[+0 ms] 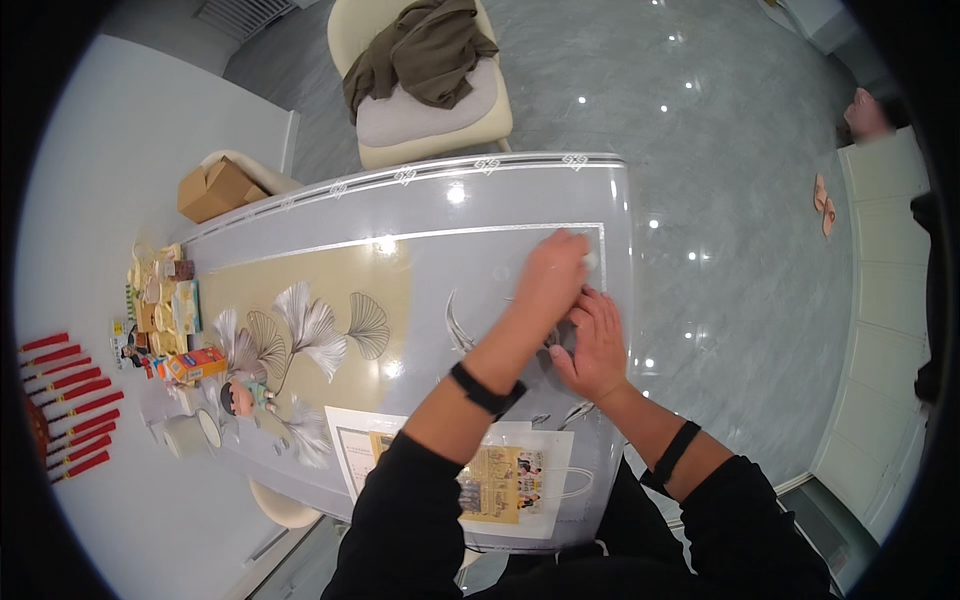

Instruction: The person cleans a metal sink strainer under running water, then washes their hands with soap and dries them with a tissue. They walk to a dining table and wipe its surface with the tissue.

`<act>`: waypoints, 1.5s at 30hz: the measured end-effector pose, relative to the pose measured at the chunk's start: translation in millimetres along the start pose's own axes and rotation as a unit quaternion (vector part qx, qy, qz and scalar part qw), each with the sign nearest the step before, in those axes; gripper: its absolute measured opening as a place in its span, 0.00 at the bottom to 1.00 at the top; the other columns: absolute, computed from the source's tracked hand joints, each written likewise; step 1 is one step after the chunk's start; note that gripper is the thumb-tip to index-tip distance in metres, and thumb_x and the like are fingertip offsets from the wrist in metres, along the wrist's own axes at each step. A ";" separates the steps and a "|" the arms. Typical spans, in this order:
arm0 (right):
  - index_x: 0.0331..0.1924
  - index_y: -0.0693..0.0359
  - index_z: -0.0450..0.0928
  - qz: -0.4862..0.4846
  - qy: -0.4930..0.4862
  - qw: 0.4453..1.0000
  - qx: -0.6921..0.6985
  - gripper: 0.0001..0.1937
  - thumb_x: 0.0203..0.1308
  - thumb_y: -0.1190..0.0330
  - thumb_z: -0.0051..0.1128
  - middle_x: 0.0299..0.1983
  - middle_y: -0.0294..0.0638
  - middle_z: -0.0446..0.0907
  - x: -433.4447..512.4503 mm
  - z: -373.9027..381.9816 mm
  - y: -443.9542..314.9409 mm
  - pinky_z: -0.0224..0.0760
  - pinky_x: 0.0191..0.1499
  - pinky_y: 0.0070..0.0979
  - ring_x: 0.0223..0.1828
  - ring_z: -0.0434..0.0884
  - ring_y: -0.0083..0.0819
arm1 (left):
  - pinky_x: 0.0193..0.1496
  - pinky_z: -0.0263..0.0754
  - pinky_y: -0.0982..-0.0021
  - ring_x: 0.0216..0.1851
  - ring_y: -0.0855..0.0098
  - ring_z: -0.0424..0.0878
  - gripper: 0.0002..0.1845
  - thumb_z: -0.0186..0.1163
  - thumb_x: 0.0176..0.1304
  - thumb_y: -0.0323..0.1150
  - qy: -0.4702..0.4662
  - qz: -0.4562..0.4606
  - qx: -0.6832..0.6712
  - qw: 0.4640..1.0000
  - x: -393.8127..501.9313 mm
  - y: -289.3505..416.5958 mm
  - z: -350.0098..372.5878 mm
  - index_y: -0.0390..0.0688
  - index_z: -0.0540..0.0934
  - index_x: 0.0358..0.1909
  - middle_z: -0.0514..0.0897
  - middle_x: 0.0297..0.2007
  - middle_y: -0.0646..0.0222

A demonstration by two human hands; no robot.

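Note:
My left hand (553, 271) is over the table (465, 277), close to its far right corner, and blurred by motion. Its fingers are curled around a small white thing (589, 261), too blurred and covered to name. Just nearer to me, my right hand (596, 349) rests on the tabletop by the right edge. Its fingers are stretched out and its thumb is apart. What lies under that palm is hidden. Below my left forearm lies a white paper bag (553, 517) with a printed yellow panel and a looped handle, beside a printed sheet (349, 450).
Toward the left end stand an orange box (196, 364), a cartoon figurine (244, 397), a white cup (196, 433) and assorted packages (161, 300). Beyond the table are a chair (427, 124) with a brown garment (424, 52) and a cardboard box (217, 189). Slippers (823, 204) lie on the floor.

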State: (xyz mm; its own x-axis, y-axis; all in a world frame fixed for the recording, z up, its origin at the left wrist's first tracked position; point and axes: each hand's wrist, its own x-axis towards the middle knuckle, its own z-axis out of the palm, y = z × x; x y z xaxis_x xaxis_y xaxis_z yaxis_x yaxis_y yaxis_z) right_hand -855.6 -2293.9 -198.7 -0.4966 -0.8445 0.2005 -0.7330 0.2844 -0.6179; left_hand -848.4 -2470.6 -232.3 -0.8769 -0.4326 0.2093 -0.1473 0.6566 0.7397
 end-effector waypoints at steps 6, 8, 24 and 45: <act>0.57 0.63 0.73 0.008 0.015 0.999 0.036 0.27 0.60 0.54 0.64 0.61 0.51 0.73 -5.4 1.7 6.9 0.52 0.79 0.57 0.73 0.67 0.56 | 0.47 0.80 0.53 0.43 0.49 0.85 0.09 0.62 0.62 0.28 0.188 -0.261 0.324 0.890 -47.0 -165.6 -232.7 0.39 0.84 0.43 0.87 0.38 0.50; 0.57 0.63 0.73 0.004 0.017 0.999 0.041 0.27 0.60 0.54 0.64 0.61 0.51 0.73 -5.9 2.3 7.7 0.52 0.79 0.57 0.72 0.67 0.56 | 0.43 0.80 0.52 0.38 0.48 0.86 0.07 0.64 0.57 0.29 0.233 -0.337 0.367 0.836 -77.4 -205.8 -305.6 0.39 0.84 0.36 0.88 0.34 0.51; 0.59 0.63 0.73 0.002 0.004 0.999 0.037 0.30 0.57 0.54 0.67 0.62 0.51 0.73 -2.9 -0.5 2.1 0.52 0.79 0.58 0.73 0.66 0.57 | 0.47 0.79 0.52 0.44 0.50 0.83 0.11 0.64 0.59 0.23 -0.010 -0.182 0.153 0.971 -148.6 -39.4 -121.7 0.41 0.80 0.45 0.83 0.42 0.57; 0.52 0.65 0.75 0.107 0.106 0.931 0.332 0.14 0.68 0.66 0.54 0.47 0.48 0.78 -20.7 -21.5 27.3 0.70 0.62 0.36 0.51 0.79 0.42 | 0.45 0.76 0.49 0.41 0.46 0.80 0.04 0.62 0.60 0.27 -0.054 -0.020 0.189 0.980 40.9 -8.7 -45.0 0.41 0.80 0.37 0.80 0.35 0.52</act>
State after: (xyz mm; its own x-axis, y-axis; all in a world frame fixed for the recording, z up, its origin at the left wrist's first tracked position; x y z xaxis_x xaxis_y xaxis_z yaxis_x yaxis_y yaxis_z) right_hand -875.3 -2258.9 -203.3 -0.7304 -0.6724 0.1198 -0.1926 0.0346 -0.9807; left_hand -862.4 -2521.9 -201.4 -0.9071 -0.4083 0.1020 -0.3233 0.8313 0.4521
